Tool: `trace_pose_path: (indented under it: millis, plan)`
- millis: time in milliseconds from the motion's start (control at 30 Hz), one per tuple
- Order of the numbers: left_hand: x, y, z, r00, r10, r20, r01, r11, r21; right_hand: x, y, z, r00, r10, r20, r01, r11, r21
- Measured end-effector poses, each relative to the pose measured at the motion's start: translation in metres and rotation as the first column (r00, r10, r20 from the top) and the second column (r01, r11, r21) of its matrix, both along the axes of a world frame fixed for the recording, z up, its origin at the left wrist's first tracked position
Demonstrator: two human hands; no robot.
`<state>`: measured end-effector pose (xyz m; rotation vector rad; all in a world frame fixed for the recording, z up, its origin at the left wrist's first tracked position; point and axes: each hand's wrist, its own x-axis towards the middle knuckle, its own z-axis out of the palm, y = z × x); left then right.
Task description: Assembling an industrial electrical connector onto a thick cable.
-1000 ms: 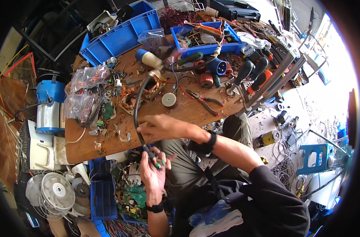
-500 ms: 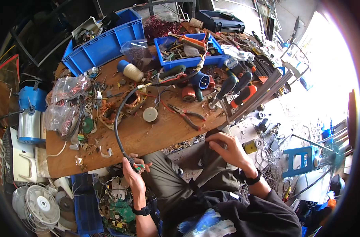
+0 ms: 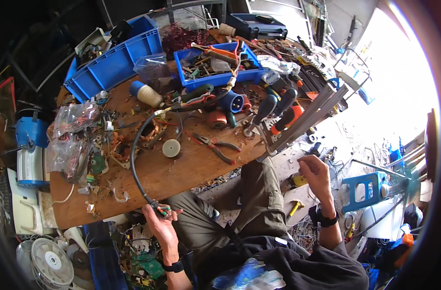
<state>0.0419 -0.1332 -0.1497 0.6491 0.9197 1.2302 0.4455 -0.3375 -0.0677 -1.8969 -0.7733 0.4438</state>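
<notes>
Black cable (image 3: 132,164) curves down left of centre in the frame, its lower end gripped in the left hand (image 3: 159,227) – right by the wooden table's (image 3: 157,176) front edge. Right hand (image 3: 317,176), right of centre, has its fingers curled – can't tell if they're pinching anything.

We see a brown wooden table (image 3: 155,178) across the middle. Daylight (image 3: 392,53) glares in at the far right, below a grey wall (image 3: 363,12), bleaching the pale floor (image 3: 287,166); a blue stool (image 3: 374,186) sits right. Shadow darkens our far left, around a metal frame (image 3: 56,71).
</notes>
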Motion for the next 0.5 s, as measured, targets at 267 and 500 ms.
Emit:
trace_pose_path:
  millis: [267,500]
  plan:
    - [0.008,-0.008,0.0,0.993,0.047,-0.112,-0.043,0.998,0.037,0.006,0.005,-0.017,0.999,0.042,0.015,-0.042,0.999,-0.01]
    - [0.009,-0.001,-0.009,0.98,0.116,-0.164,-0.098,0.989,0.113,0.047,0.0,-0.029,0.991,-0.079,-0.106,0.085,0.995,0.059]
